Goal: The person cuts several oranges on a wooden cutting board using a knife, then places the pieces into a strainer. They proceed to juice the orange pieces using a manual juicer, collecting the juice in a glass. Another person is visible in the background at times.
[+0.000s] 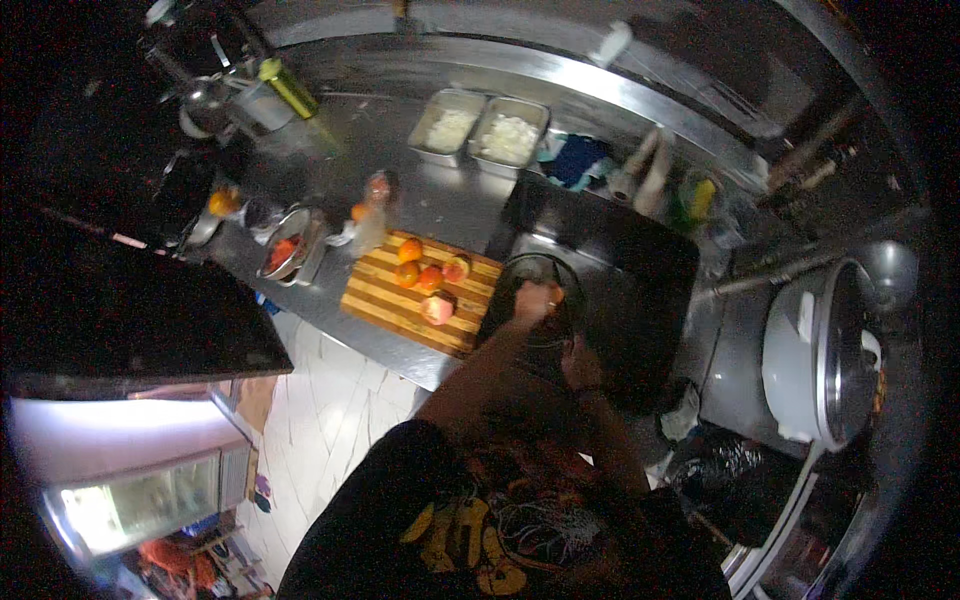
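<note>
My left hand (534,301) is inside a round bowl (536,259) that stands in the dark sink (637,300). Its fingers close around an orange-red fruit (556,294), partly hidden and blurred by motion. Low on the bowl's near side, my right hand (581,364) is by the rim; shadow hides whether its fingers grip it. To the left, a striped wooden cutting board (367,296) bears several round orange-red fruits (409,274), perhaps tomatoes. One pale pinkish piece (437,308) lies near the board's front, and another (456,268) looks cut or peeled.
Two metal pans (445,157) (504,161) of chopped white food stand behind the board. A metal bowl (298,225) with red pieces sits at the left. Cloths (576,159) lie behind the sink. A large white lidded pot (791,352) stands at the right.
</note>
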Available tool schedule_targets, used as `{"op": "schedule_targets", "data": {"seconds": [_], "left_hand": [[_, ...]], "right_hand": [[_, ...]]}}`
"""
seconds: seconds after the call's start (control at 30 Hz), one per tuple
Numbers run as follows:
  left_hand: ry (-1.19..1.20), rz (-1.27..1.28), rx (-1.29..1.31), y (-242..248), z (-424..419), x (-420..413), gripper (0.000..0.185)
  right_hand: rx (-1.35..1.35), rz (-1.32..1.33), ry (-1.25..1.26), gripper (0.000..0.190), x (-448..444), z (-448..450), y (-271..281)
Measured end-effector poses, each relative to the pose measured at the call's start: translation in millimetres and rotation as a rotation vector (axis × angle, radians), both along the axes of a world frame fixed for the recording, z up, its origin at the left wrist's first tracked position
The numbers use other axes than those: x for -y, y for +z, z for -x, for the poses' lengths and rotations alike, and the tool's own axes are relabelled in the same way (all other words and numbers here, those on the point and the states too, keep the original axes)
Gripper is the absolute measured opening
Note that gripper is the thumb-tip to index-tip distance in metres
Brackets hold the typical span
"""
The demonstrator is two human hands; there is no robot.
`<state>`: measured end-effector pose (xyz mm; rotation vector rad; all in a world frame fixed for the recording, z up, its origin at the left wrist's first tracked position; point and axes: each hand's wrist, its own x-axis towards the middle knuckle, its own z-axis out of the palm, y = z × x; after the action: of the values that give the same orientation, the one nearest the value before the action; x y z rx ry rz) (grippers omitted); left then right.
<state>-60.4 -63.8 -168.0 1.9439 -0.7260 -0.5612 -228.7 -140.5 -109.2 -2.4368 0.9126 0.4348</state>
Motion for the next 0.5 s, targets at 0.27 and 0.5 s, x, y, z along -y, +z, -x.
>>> {"op": "schedule_targets", "data": {"seconds": [0.27,0.5], "left_hand": [[0.341,0.379,-1.181,84,-2,-35,0.043],[0.231,0.374,-1.295,127,11,-34,0.05]], "right_hand": [[0.636,-0.464,-0.2,0.047,10,-4,73],[1.043,-0.848,-0.276,0.046,7,-44,56]]}}
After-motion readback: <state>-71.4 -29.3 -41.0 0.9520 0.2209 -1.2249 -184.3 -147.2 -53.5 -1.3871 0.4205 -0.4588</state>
